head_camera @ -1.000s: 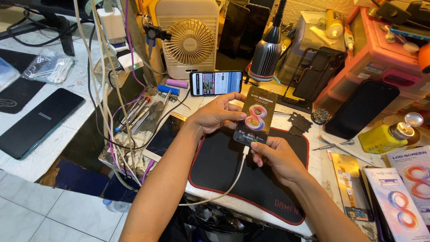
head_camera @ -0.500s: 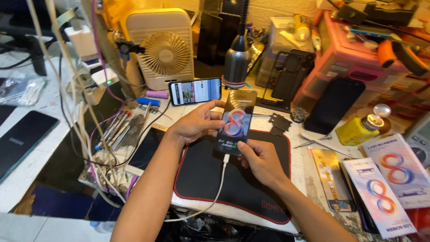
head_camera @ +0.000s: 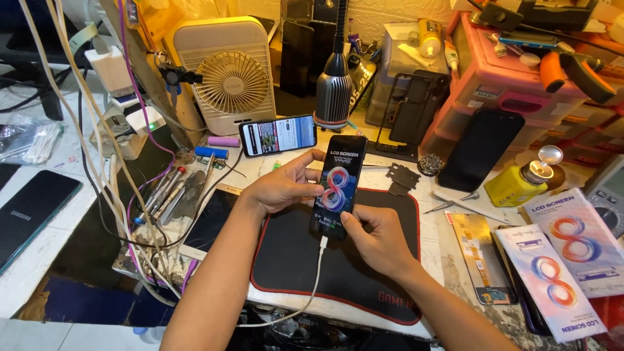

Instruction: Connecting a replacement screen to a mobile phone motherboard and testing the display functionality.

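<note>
Head view showed a black phone (head_camera: 339, 185) held up over the black mat with red edge (head_camera: 292, 260), with a white cable (head_camera: 312, 279) plugged into its bottom end. Its glass front carried a film with a big swirly number in red and blue. The left hand (head_camera: 286, 185) was curled around the phone's left side, fingers closed on its edge. The right hand (head_camera: 380, 240) pinched the bottom part with thumb and fingers closed on it. The phone looked thin, stiff and smooth, so it was likely slippery and easy to crack; holding it by the side edges seemed safest. Behind it lay another phone (head_camera: 278, 135) with its screen lit, near a small white fan (head_camera: 231, 81) and a lamp (head_camera: 335, 91). A yellow bottle (head_camera: 517, 185) and flat boxes with the same swirly number (head_camera: 565, 260) sat on the right. The phone's back was hidden, the cable's far end ran out of sight under the table edge, and the little tools (head_camera: 162, 192) were hard to tell apart.
</note>
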